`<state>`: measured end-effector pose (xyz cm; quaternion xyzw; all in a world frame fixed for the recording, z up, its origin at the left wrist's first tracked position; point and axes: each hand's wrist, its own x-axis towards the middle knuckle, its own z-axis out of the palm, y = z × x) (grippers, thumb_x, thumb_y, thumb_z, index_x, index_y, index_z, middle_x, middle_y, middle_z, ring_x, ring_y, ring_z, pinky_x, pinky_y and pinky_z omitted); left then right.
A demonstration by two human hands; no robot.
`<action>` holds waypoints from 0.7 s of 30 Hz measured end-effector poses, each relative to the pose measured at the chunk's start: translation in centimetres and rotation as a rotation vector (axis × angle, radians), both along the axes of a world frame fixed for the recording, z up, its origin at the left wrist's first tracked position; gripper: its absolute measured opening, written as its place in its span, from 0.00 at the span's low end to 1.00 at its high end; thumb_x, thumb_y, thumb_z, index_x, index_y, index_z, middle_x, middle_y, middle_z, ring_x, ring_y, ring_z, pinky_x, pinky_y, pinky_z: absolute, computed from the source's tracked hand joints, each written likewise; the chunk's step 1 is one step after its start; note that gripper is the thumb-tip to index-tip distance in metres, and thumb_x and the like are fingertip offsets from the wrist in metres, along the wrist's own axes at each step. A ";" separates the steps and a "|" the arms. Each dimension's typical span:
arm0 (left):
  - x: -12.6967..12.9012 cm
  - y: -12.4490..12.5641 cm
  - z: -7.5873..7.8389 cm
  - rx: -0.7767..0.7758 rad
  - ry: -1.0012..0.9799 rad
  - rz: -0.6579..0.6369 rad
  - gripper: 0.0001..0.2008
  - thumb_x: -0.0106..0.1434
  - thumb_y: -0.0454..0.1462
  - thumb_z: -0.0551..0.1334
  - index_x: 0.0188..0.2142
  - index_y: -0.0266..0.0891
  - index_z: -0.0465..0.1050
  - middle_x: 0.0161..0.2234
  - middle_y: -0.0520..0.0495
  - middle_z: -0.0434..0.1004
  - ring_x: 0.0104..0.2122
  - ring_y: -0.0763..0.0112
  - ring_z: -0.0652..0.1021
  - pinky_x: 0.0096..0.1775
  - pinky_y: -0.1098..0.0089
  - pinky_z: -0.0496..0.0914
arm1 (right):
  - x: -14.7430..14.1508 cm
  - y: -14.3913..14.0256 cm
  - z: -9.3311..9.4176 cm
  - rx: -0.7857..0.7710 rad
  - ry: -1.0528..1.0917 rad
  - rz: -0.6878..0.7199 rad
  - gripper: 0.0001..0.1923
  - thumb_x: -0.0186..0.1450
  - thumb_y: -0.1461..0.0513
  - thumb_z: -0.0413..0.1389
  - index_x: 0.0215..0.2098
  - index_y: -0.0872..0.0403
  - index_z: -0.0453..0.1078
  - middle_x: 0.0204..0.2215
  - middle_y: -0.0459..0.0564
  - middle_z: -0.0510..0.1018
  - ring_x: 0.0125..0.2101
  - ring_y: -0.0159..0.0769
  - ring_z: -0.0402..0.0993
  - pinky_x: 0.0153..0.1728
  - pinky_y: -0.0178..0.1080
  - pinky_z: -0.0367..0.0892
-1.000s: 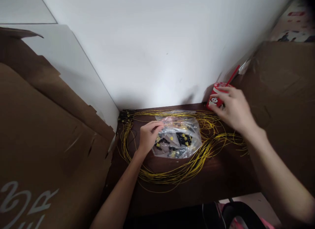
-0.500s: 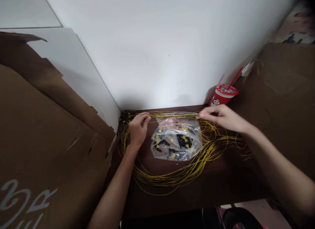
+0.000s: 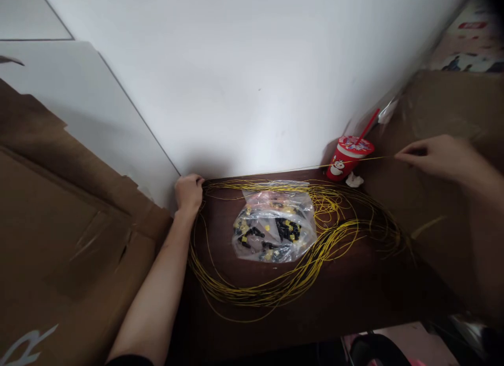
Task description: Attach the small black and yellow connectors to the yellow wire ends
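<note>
R hand (image 3: 437,153) pinches thin yellow wire (image 3: 380,157), held straight along far side, crossing in front of red-and-white cup w/ straw (image 3: 338,170). L hand (image 3: 189,192): fingers curled at wire's far-L end; grip n/discernible. Looped yellow wire bundle (image 3: 334,236) on dark brown counter (image 3: 334,297), surrounding clear plastic bag (image 3: 275,240) w/ black/yellow pcs.

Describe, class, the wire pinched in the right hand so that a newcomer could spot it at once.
Along the foot of the white wall, find the red cup on the brown table. A thin wire crosses in front of that cup to the right hand. Unlike the curving yellow bundle below, it runs almost straight.
</note>
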<state>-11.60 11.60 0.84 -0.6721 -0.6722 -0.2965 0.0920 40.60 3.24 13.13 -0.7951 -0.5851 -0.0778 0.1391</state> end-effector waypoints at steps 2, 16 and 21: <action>-0.1 0.0 -0.4 -0.018 -0.001 0.010 0.09 0.58 0.37 0.59 0.30 0.39 0.79 0.29 0.41 0.80 0.33 0.55 0.75 0.37 0.61 0.65 | -0.3 0.8 -2.0 -0.114 -0.011 0.017 0.11 0.57 0.61 0.61 0.35 0.59 0.80 0.27 0.60 0.81 0.21 0.32 0.67 0.25 0.38 0.57; 0.4 -1.1 -0.9 -0.144 -0.074 0.005 0.16 0.57 0.40 0.63 0.44 0.36 0.78 0.39 0.39 0.80 0.43 0.55 0.74 0.46 0.61 0.67 | -3.6 0.5 -8.1 -0.358 -0.145 -0.025 0.21 0.63 0.52 0.51 0.47 0.53 0.73 0.40 0.63 0.78 0.38 0.50 0.75 0.27 0.40 0.57; 1.1 -3.2 0.9 -0.126 -0.113 -0.041 0.16 0.64 0.37 0.53 0.46 0.34 0.76 0.44 0.41 0.78 0.46 0.57 0.74 0.50 0.62 0.66 | -5.8 -1.8 -6.8 -0.222 -0.173 0.034 0.20 0.63 0.48 0.49 0.44 0.49 0.74 0.36 0.58 0.80 0.33 0.49 0.76 0.25 0.39 0.53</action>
